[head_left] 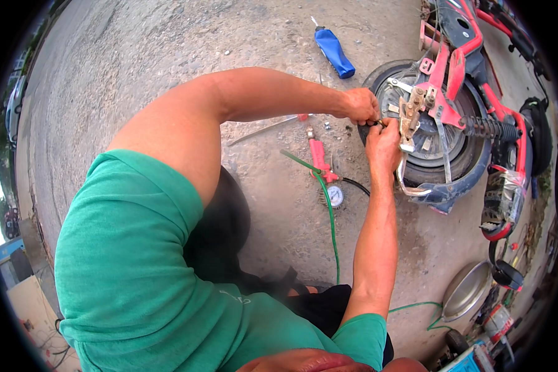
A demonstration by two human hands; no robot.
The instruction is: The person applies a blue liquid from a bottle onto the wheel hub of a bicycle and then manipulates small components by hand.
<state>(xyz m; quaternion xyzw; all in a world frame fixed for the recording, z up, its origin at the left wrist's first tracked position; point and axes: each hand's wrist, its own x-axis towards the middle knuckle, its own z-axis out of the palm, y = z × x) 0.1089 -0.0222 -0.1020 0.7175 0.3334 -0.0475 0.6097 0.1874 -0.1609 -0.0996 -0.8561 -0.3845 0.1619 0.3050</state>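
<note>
My left hand (pixel 360 106) and my right hand (pixel 384 147) meet at the near left edge of a scooter wheel (pixel 475 118). The fingers of both are pinched together around something small and dark that I cannot make out. Just right of them is a rusty, dirty brake part (pixel 409 116) on the wheel's hub side. The wheel is still mounted under the red scooter frame (pixel 439 77), with a dark fender (pixel 443 191) along its lower side. On the ground left of my right forearm lies a pink tyre inflator (pixel 317 155) with a round gauge (pixel 335 196).
A blue squeeze bottle (pixel 335 54) lies beyond my left forearm. The inflator's green hose (pixel 333 232) runs across the concrete toward me. A metal lever (pixel 260 131) and small nuts (pixel 327 125) lie near the hands. A steel basin (pixel 467 290) stands at the lower right.
</note>
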